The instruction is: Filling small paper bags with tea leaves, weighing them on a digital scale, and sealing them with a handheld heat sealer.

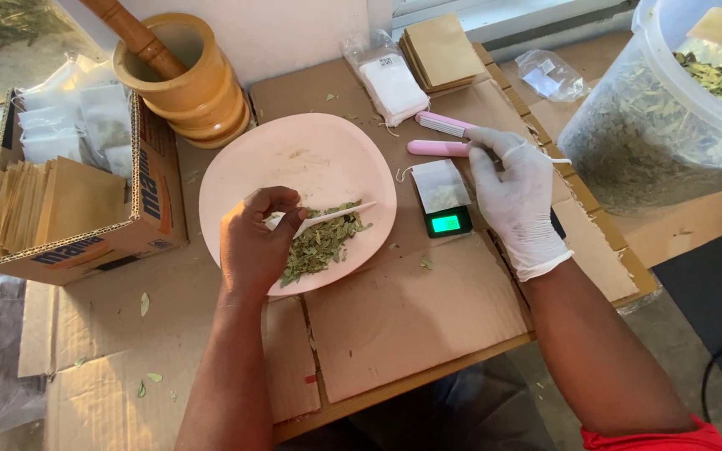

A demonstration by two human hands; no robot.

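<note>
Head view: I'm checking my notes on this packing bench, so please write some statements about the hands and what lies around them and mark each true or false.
1. The left hand holds a white spoon over the pink plate. True.
2. The right hand is bare. False: it wears a white glove.
3. A small white bag lies on the pocket scale. True.
4. The dried leaves fill the wooden mortar. False: they lie on the pink plate; the mortar holds a pestle.
5. The right hand touches a pink tool. True.
</note>
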